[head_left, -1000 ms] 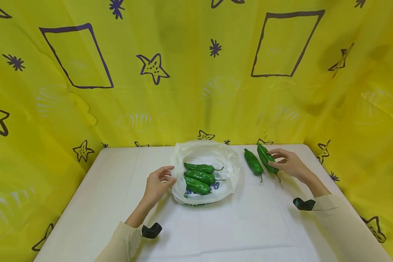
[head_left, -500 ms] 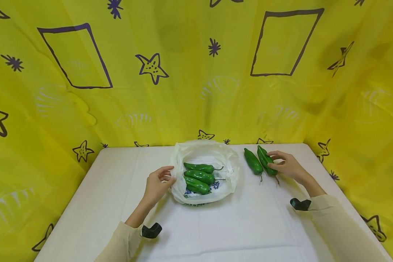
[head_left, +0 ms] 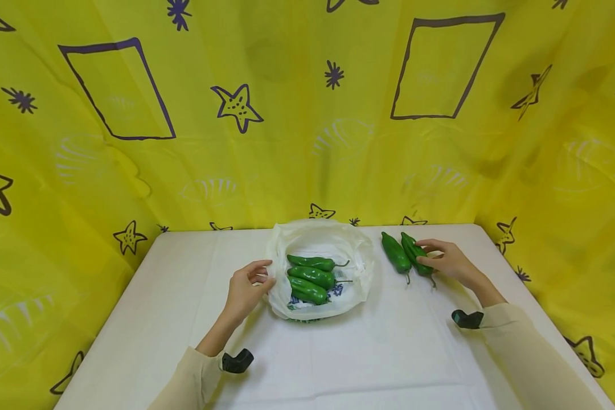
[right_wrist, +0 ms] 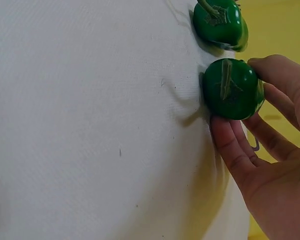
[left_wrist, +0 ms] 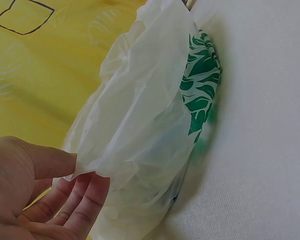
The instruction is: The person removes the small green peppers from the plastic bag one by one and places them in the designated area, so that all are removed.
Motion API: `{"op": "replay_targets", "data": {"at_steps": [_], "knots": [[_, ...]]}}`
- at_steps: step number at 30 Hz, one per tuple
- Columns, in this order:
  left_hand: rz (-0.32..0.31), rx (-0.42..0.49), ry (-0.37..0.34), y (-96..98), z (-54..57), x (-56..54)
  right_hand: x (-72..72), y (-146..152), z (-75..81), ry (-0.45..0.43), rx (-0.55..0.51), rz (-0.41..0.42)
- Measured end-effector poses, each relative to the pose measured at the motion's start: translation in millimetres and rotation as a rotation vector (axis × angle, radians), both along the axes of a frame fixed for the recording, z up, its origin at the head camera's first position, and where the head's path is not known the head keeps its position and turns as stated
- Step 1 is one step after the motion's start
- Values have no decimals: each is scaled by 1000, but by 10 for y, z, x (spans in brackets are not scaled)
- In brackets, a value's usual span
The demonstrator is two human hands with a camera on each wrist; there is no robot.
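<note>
One green pepper (head_left: 413,251) has moved a bit to the left and nearer since a second ago, along with the right hand (head_left: 449,261). Right thumb and fingers hold it by its sides. It is just beside the other loose pepper (head_left: 396,253); I cannot tell if it touches the table (head_left: 389,359).

Left thumb and fingers pinch the bag (head_left: 361,244) at its left rim, so the left hand (head_left: 245,291) looks just the same as before. Three peppers (head_left: 311,277) lie in the bag, stems to the right, and two are out. Lining up that pair looks nearly done, but the right hand has not let go yet.

Yellow cloth (head_left: 287,165) hangs close behind the far edge, so I think room is tight there. Between the bag and the loose pair is a thin gap. Near and left, there is lots of room to move.
</note>
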State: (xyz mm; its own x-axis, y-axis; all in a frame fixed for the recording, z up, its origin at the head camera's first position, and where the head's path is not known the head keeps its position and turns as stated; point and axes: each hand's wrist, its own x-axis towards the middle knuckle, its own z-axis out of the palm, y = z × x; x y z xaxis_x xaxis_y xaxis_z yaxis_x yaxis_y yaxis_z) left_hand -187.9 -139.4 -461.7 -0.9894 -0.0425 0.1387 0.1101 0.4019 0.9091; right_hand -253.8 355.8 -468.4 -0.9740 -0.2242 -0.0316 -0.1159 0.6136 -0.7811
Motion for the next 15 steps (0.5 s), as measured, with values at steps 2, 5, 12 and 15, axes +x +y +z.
{"op": "replay_targets", "data": {"at_steps": [2, 5, 12, 15], "knots": [[2, 2, -2, -2, 0, -1, -1, -2, 0, -8, -2, -2], [2, 3, -5, -3, 0, 2, -1, 2, -9, -15, -5, -2], [4, 4, -7, -4, -1, 5, -21, 19, -30, -22, -12, -4], [4, 3, -4, -4, -2, 2, -31, 26, -42, -26, -18, -12]]}}
